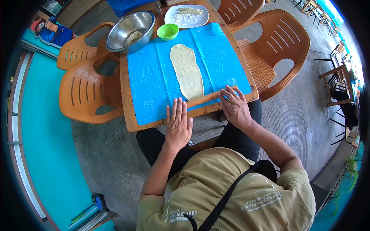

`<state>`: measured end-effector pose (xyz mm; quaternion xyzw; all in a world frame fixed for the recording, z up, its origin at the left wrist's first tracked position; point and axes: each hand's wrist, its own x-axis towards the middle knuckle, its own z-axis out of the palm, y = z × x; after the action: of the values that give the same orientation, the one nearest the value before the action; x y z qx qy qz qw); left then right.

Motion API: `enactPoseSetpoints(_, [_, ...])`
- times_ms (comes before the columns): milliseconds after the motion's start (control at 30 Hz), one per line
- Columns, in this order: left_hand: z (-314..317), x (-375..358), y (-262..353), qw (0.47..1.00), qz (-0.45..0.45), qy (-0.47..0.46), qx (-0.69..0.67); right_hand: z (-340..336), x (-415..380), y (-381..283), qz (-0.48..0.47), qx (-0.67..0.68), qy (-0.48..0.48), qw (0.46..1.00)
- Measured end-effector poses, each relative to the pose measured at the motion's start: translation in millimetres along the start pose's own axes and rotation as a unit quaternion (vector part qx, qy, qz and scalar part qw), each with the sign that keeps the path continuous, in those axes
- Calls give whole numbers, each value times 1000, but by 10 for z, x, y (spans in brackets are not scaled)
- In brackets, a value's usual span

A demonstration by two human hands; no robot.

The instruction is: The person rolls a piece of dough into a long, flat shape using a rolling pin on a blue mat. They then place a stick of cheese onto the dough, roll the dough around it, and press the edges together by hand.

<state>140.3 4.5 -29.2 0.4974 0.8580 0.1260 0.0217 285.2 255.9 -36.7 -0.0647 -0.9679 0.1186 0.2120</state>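
A long flat strip of pale dough (pixel 187 71) lies lengthwise on the blue silicone mat (pixel 148 82). Across its near end runs a wooden rolling pin (pixel 208 99), close to the table's front edge. My left hand (pixel 178 125) is at the pin's left end, palm down, fingers straight and close together. On the right end rests my right hand (pixel 236 109), its fingers spread over the wood and slightly bent. Neither hand is wrapped round the pin. The pin's ends are partly hidden under the fingers.
A steel bowl (pixel 115 36) holding a lump of dough (pixel 134 37) stands at the back left, beside a green bowl (pixel 168 32). Behind is a white plate (pixel 167 19) with flour and rolled dough pieces (pixel 190 11). Orange chairs (pixel 86 90) flank the wooden table (pixel 133 125).
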Motion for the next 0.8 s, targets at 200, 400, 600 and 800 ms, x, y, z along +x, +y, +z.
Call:
enactPoseSetpoints(200, [81,69,-152,991,22,127,-43,-82,248,32,-5,39,-8,999])
enactPoseSetpoints(400, [-19,132,-148,979,31,185,-83,-91,248,155,-41,56,-44,997])
enactPoseSetpoints(600, [-97,193,-203,972,49,188,-133,-164,366,91,-57,71,-42,995])
enactPoseSetpoints(800, [-177,442,-430,962,58,243,-110,-141,726,138,-88,58,-8,994])
